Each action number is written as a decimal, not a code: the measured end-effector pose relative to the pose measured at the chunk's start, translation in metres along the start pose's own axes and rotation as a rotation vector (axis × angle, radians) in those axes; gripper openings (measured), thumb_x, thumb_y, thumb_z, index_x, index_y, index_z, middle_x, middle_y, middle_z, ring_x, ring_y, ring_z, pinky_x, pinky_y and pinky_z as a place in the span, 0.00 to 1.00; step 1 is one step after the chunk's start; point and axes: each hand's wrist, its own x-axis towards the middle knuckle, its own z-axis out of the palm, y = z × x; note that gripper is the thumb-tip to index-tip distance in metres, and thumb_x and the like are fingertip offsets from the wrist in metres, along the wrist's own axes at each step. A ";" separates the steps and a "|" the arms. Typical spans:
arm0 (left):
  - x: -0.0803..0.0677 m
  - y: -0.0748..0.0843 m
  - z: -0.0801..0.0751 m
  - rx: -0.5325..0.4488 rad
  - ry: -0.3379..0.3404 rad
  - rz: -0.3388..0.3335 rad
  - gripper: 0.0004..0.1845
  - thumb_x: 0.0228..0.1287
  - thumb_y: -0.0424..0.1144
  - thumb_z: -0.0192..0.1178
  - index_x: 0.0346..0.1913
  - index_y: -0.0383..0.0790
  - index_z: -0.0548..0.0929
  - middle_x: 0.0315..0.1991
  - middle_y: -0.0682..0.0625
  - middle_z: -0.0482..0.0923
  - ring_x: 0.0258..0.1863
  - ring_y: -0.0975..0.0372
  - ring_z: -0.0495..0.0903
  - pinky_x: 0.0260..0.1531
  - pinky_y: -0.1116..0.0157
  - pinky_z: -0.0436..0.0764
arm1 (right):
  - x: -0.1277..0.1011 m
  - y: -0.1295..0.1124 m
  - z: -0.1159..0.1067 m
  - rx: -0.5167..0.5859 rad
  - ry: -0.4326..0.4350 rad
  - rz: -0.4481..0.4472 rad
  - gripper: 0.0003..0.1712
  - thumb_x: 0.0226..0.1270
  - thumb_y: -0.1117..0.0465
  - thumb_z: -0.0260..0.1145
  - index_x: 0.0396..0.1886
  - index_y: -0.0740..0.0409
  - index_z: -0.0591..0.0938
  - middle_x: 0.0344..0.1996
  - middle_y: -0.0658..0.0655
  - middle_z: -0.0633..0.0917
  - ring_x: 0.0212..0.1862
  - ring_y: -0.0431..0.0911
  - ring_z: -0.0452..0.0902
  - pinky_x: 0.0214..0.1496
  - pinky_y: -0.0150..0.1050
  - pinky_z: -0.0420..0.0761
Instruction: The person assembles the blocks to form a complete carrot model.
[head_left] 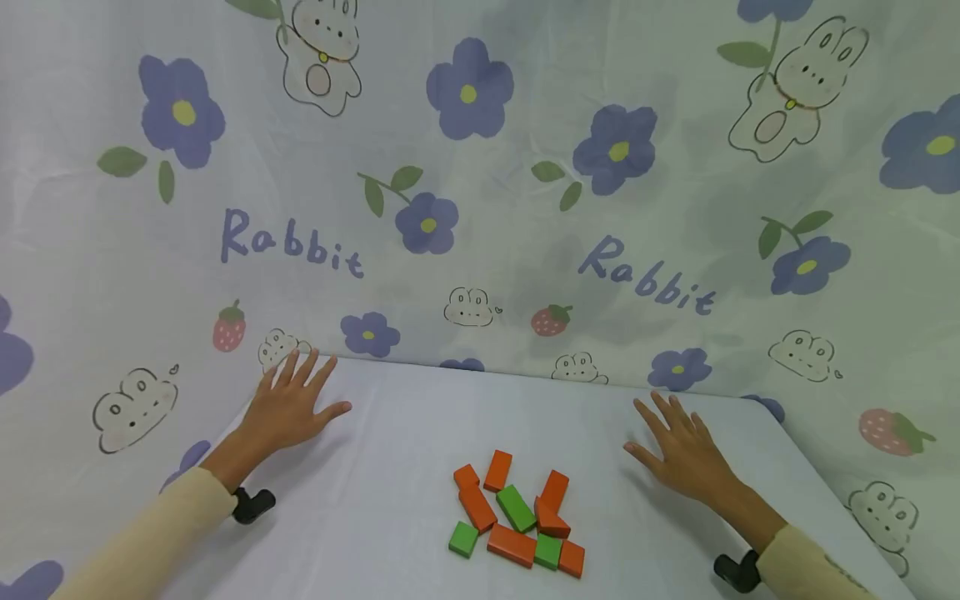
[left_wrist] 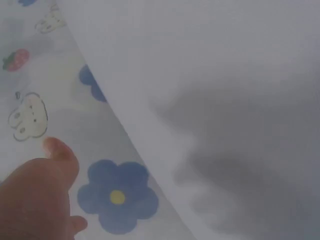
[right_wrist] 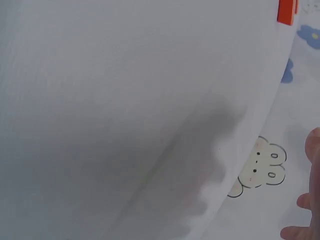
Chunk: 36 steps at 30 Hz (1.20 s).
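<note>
My left hand is spread with straight fingers over the left side of the white table, holding nothing. On the right side, my right hand hovers in the same way, its fingers apart and nothing in its grasp. Between and nearer than both hands lies a loose cluster of orange and green blocks. Among them are a long green block, a green cube, a long orange block and an orange triangular block. An orange block shows at the top of the right wrist view.
The white table ends at a far edge just beyond the fingertips. Behind it hangs a patterned cloth with flowers, rabbits and strawberries. A black wrist camera sits on the left wrist, another black camera on the right.
</note>
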 end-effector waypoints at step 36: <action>0.001 0.107 -0.001 -0.266 -0.044 0.142 0.42 0.65 0.58 0.64 0.75 0.40 0.64 0.72 0.37 0.66 0.73 0.40 0.61 0.66 0.37 0.67 | 0.004 -0.058 -0.022 0.303 -0.029 -0.026 0.45 0.63 0.45 0.72 0.76 0.51 0.65 0.72 0.66 0.68 0.73 0.71 0.59 0.62 0.73 0.67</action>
